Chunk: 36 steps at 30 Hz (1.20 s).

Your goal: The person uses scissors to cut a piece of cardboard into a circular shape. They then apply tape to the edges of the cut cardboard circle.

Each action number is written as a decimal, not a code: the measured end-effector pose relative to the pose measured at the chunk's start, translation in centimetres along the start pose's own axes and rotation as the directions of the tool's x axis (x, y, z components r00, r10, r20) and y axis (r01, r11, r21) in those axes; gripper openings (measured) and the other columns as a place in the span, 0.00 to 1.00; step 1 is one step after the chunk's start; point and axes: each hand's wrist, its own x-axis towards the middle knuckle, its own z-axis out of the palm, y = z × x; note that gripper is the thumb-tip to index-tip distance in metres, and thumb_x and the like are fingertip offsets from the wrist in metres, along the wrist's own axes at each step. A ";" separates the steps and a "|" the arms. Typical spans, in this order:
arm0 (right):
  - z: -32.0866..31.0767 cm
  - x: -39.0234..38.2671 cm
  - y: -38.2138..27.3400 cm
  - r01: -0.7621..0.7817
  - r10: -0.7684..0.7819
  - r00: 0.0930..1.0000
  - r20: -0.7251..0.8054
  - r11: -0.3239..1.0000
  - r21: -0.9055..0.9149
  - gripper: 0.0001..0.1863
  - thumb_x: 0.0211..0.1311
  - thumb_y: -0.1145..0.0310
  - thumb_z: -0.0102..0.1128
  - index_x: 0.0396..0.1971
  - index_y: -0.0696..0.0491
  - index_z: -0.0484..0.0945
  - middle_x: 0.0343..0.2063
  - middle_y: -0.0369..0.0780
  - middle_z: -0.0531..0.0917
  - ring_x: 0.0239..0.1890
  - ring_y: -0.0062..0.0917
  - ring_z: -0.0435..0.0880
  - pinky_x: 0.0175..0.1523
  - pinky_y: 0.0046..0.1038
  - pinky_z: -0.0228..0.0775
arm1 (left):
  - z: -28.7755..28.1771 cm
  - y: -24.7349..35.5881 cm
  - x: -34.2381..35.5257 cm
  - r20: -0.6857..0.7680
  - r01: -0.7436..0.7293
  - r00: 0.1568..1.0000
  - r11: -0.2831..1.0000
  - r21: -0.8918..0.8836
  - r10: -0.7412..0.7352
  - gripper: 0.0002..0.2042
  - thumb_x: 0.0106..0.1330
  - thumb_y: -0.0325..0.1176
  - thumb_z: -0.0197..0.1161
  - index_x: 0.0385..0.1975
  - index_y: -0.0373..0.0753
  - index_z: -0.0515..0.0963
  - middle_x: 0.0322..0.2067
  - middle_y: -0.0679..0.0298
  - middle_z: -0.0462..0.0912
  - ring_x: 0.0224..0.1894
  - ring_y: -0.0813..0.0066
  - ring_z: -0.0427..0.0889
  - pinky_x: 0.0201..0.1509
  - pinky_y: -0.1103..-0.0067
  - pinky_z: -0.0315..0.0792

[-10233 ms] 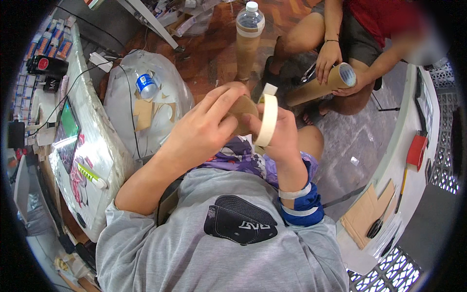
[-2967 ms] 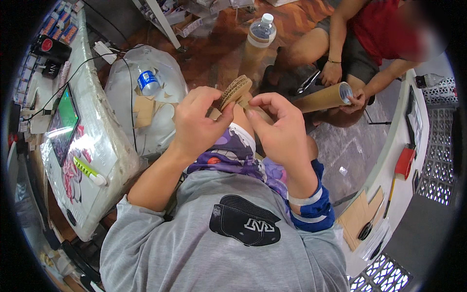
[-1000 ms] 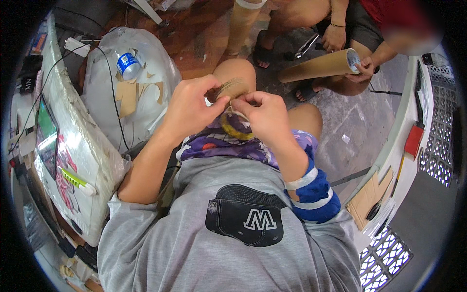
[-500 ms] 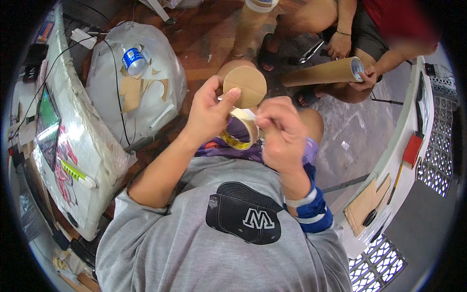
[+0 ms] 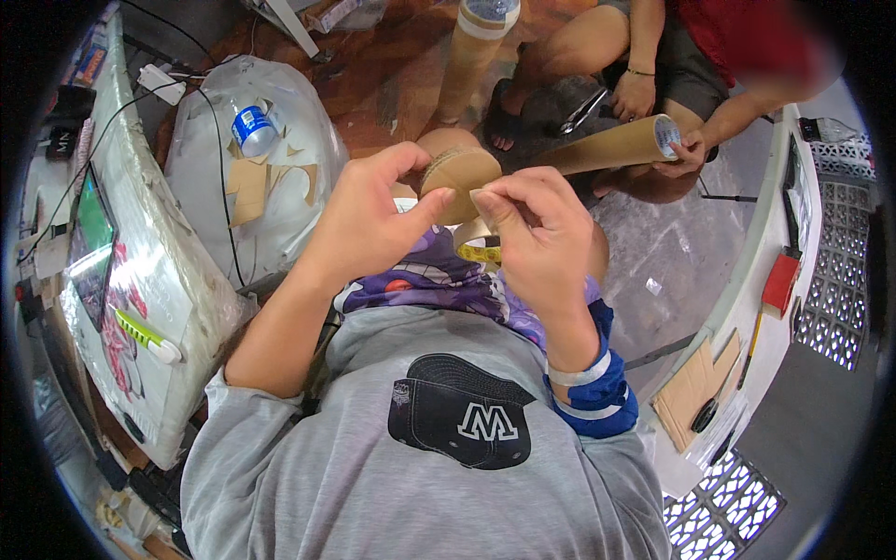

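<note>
A round cardboard disc (image 5: 461, 179) is gripped at its left edge by my left hand (image 5: 378, 210), thumb in front and fingers behind. Its corrugated rim shows along the top. My right hand (image 5: 541, 229) is closed in a pinch at the disc's right edge, apparently on tape; the strip itself is hard to make out. Just below the disc, a roll of tape (image 5: 478, 252) with a yellow inner core hangs against the right fingers, which partly hide it. Both hands are above my lap, over purple patterned shorts (image 5: 439, 271).
Ahead right, a co-worker holds a long cardboard tube (image 5: 607, 149); another tube (image 5: 471, 51) stands upright. At left, a plastic-covered surface (image 5: 308, 121) bears a bottle (image 5: 253, 131) and cardboard scraps (image 5: 247, 191). A green-handled cutter (image 5: 145, 334) lies nearer. The right table holds cardboard (image 5: 681, 397).
The disc has tilted and moved slightly down, and my right fingertips have come to its edge. The tape roll has shifted from beside my left hand to under my right one.
</note>
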 end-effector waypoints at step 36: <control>-0.3 2.0 1.0 -0.421 0.433 0.895 0.106 0.741 0.524 0.17 0.58 0.73 0.69 0.45 0.62 0.77 0.37 0.39 0.84 0.37 0.17 0.81 0.44 0.20 0.74 | 4.8 0.2 -1.1 -0.041 -0.010 0.999 0.846 -0.534 -0.014 0.28 0.60 0.39 0.71 0.55 0.31 0.70 0.45 0.56 0.79 0.54 0.68 0.76 0.61 0.73 0.67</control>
